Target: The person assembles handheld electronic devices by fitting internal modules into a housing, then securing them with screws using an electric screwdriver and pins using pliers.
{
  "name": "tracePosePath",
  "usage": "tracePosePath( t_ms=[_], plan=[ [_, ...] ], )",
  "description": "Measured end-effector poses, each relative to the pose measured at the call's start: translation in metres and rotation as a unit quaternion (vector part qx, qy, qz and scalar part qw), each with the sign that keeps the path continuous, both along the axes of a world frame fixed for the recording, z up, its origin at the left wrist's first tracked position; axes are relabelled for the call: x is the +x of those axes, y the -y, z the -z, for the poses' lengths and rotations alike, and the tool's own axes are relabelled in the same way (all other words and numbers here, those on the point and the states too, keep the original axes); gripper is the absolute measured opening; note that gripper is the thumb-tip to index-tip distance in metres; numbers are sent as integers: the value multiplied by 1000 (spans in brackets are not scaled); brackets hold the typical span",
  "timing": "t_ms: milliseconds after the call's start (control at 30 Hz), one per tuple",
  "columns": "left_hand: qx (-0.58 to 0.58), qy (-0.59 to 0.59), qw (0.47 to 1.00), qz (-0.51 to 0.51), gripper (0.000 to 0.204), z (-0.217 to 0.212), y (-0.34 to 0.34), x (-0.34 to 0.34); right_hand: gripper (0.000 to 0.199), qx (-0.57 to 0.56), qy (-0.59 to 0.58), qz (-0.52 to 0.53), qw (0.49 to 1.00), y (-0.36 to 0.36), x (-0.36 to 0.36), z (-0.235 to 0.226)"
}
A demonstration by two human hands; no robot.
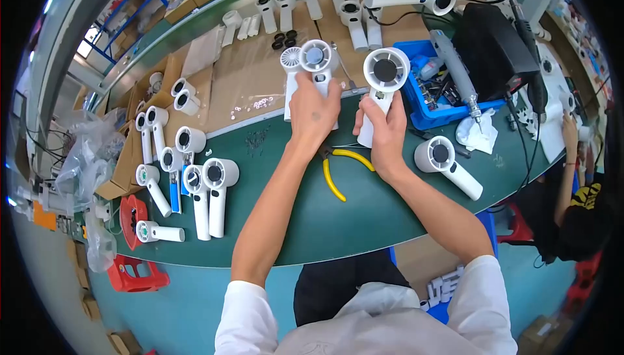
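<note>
My left hand [312,111] is closed round a white handheld fan [316,56] with a bluish-grey hub, its head up. Right beside it, touching or nearly so, is another white fan with a vaned grille [291,60]; whether my fingers also hold that one I cannot tell. My right hand [385,127] grips the handle of a white handheld fan with a dark round centre [386,70], tilted upright above the bench. Between my forearms lie yellow-handled pliers [351,155] on the green mat. To the right rests one more white fan [434,154] on its side.
Several white fans [221,173] stand or lie at left, more [286,1] along the back. A blue parts bin [422,121], an electric screwdriver [455,63] and a black box [494,50] sit at right. Cardboard [247,82] covers the rear bench. Another person's arm [569,137] is far right.
</note>
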State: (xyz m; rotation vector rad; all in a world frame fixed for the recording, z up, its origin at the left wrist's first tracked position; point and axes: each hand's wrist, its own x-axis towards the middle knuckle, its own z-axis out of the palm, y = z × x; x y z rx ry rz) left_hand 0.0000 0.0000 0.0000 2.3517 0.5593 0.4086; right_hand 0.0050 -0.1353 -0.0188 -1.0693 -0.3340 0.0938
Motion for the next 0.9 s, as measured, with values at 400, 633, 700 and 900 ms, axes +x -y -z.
tracePosePath(
  t_ms=[400,633,700,900],
  plan=[
    [-97,251,962,-40,43,11,-20,-37,35,-18,-20,-47,999,-6,-14,-5],
    [-134,283,949,-43,47,12,-22,-37,36,-49,-13,-61,997,-6,-15,-2],
    [-119,286,950,-36,47,13,-23,-36,36,-47,-11,-59,997,-6,-14,-5],
    [-130,258,957,-32,39,8,-28,-39,35,-21,-7,-57,998,-6,-6,-3]
  ],
)
